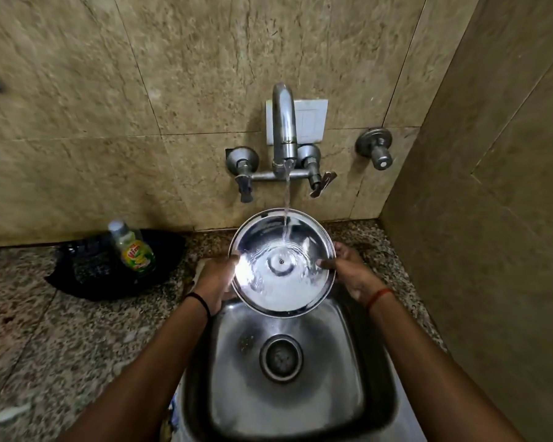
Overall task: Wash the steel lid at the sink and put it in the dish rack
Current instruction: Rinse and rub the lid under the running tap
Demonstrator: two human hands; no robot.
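My left thumb (233,260) lies over the near-left rim of the lid (281,263) and my right thumb (324,264) over its right rim; the other fingers of both hands are tucked beneath the steel, so I cannot tell how they sit, only that each hand pinches the rim between thumb and the fingers below. My left hand (216,282) and right hand (353,275) hold the lid between them, hollow side up, tilted a little toward me, above the back of the sink (284,406) and directly under the tap (284,122). The water (286,202) falls onto the lid just behind its centre rivet and spreads in rings. I judge this to be the rinse, with the racking not yet begun. Next I should probably tip the lid to shed the water, perhaps turn it to rinse the other face, then carry it off; no rack shows from here, so I must look for it. The lid is round, shallow and bright, with a raised rim, and wet steel may slip. A soap bottle (134,250) stands left of the lid on a dark tray (77,275).
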